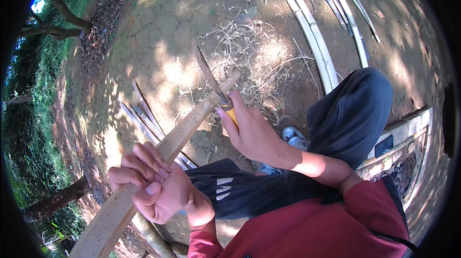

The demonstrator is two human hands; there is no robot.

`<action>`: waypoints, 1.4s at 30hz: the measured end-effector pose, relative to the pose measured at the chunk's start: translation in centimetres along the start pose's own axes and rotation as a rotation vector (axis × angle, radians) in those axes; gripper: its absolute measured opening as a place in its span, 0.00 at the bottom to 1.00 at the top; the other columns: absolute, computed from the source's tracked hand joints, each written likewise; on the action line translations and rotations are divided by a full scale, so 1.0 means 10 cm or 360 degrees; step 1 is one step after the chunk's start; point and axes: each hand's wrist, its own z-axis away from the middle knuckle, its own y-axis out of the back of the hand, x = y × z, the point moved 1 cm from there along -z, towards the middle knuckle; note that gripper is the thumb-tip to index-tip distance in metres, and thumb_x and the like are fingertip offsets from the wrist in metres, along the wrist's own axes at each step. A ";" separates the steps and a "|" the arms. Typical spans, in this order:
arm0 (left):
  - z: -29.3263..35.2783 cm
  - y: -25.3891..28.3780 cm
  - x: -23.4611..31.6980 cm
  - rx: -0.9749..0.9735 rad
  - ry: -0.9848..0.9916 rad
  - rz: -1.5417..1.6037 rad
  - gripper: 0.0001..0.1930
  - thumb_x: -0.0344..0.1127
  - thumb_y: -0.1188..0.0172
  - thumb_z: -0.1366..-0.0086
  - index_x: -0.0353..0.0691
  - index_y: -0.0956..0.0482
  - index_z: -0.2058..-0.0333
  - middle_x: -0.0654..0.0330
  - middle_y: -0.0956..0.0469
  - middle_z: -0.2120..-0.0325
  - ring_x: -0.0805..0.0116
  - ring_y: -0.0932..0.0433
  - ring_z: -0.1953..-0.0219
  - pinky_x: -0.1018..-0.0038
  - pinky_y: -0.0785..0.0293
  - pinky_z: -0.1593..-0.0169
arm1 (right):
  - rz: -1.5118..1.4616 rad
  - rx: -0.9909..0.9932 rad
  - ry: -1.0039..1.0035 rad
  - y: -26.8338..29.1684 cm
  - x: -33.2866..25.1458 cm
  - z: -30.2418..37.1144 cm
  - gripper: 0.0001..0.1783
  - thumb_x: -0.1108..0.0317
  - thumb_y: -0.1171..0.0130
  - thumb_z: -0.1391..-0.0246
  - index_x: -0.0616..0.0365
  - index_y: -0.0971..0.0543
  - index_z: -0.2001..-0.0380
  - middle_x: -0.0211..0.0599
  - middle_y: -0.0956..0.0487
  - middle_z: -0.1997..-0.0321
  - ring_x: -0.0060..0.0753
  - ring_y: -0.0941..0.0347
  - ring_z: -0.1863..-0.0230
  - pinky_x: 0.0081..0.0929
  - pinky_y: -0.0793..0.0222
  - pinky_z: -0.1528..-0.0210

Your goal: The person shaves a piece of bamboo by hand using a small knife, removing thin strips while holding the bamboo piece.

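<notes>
A long pale strip of split bamboo or wood (188, 124) slants from the lower left up to the middle. My left hand (165, 190) is closed around its lower part, with the fingers curled over the top. In my right hand (261, 135) is a knife (207, 73) with a yellow handle and a long, dark, narrow blade. The blade crosses the strip near its far end and points up and away. It looks to be against the strip, though the exact contact at its edge is hidden. Part of the handle is covered by my fingers.
Curly shavings (240, 51) litter the ground ahead. Long split strips (312, 32) lie at the far right, and shorter ones (146, 126) beyond my left hand. A low bench-like ledge (403, 131) with a dark phone-like object (384, 146) is at the right. Tree trunks (55, 198) stand left.
</notes>
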 end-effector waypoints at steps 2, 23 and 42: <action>0.00 -0.10 -0.03 -0.0041 -0.0029 0.0088 0.09 0.24 0.55 0.67 0.40 0.44 0.84 0.61 0.48 0.89 0.72 0.48 0.86 0.77 0.48 0.82 | 0.0287 -0.0084 -0.0178 -0.28 0.72 0.02 0.12 0.71 0.56 0.41 0.72 0.40 0.63 0.54 0.30 0.87 0.61 0.30 0.83 0.49 0.36 0.80; -0.14 0.16 0.02 -0.0112 0.0049 0.0089 0.08 0.23 0.55 0.66 0.39 0.42 0.84 0.61 0.44 0.89 0.72 0.45 0.86 0.77 0.45 0.80 | 0.0154 -0.0010 -0.0112 -0.06 0.12 -0.04 0.14 0.70 0.54 0.42 0.71 0.39 0.60 0.53 0.29 0.87 0.59 0.29 0.81 0.46 0.37 0.81; -0.12 0.17 0.00 -0.0111 0.0081 0.0067 0.08 0.24 0.56 0.68 0.40 0.43 0.84 0.62 0.46 0.89 0.72 0.47 0.85 0.77 0.47 0.79 | 0.0308 -0.0203 -0.0217 -0.29 0.62 0.06 0.17 0.70 0.53 0.43 0.75 0.40 0.57 0.55 0.28 0.87 0.61 0.28 0.80 0.48 0.34 0.78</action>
